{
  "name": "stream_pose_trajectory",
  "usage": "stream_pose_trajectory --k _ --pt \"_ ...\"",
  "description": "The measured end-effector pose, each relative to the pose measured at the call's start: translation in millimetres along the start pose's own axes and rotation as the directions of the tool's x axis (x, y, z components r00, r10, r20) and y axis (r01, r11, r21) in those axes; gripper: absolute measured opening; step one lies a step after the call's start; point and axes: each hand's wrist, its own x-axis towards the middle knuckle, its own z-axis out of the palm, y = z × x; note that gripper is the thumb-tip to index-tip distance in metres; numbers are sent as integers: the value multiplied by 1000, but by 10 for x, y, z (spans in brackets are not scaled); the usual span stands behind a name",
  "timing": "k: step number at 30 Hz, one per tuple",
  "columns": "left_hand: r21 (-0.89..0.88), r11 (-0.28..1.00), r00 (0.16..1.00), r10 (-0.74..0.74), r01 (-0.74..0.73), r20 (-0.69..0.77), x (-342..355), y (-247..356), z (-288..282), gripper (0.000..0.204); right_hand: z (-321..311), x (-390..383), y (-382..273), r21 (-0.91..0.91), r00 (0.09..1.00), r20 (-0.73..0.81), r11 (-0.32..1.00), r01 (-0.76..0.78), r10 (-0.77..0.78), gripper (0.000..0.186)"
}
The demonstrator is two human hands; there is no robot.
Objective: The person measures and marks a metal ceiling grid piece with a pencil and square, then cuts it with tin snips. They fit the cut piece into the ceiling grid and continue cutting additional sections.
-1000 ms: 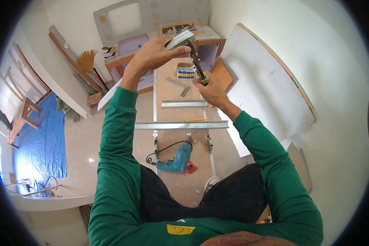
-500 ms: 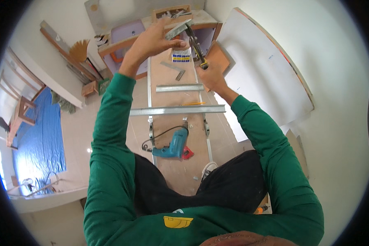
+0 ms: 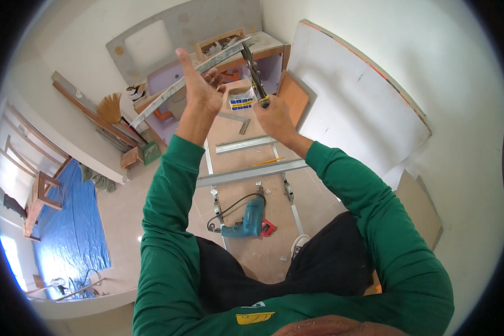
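My left hand (image 3: 203, 94) is raised with thumb up and fingers apart, loosely curled beside a long metal channel (image 3: 161, 99) slanting behind it; I cannot tell whether they touch. My right hand (image 3: 273, 116) grips a dark hand tool with yellow on its handle (image 3: 255, 75), whose head is at the channel's upper right end. Below lie a small carton (image 3: 241, 102), a metal square (image 3: 242, 126), a short channel (image 3: 243, 144), a yellow pencil (image 3: 266, 162) and a longer channel (image 3: 249, 171) across a plywood workbench (image 3: 241, 190). A teal drill (image 3: 251, 215) rests nearer me beside a red object (image 3: 267, 227).
A counter with a wooden box (image 3: 204, 46) stands ahead. White boards (image 3: 364, 95) and an orange panel (image 3: 291, 101) lean at the right. At left are a broom (image 3: 109, 109), timber lengths (image 3: 81, 101), a wooden chair (image 3: 42, 193) and blue sheeting (image 3: 78, 224) on the floor.
My left hand has loosened from the channel's upper end and moved down, turning thumb up with fingers apart. The channel now shows more of its length. My right hand still holds the tool.
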Motion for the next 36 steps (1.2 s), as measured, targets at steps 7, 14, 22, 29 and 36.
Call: stream_pose_trajectory --k 7,14,22,29,36 --pt "-657 733 978 208 -175 -29 678 481 -496 52 294 -489 -454 146 824 547 952 -268 148 35" --pt "-164 879 889 458 -448 25 368 912 -748 83 165 -576 216 -32 633 769 995 -98 87 57" --pt "-54 874 808 469 -483 356 366 933 -840 113 152 -488 -54 -66 610 784 993 -94 110 69" --pt "-62 886 782 437 -460 445 429 817 -768 110 146 -511 -106 -48 625 772 991 -124 115 68" --pt "-53 899 792 410 -435 452 336 746 -694 106 120 -507 -172 -65 630 766 991 -117 125 66"
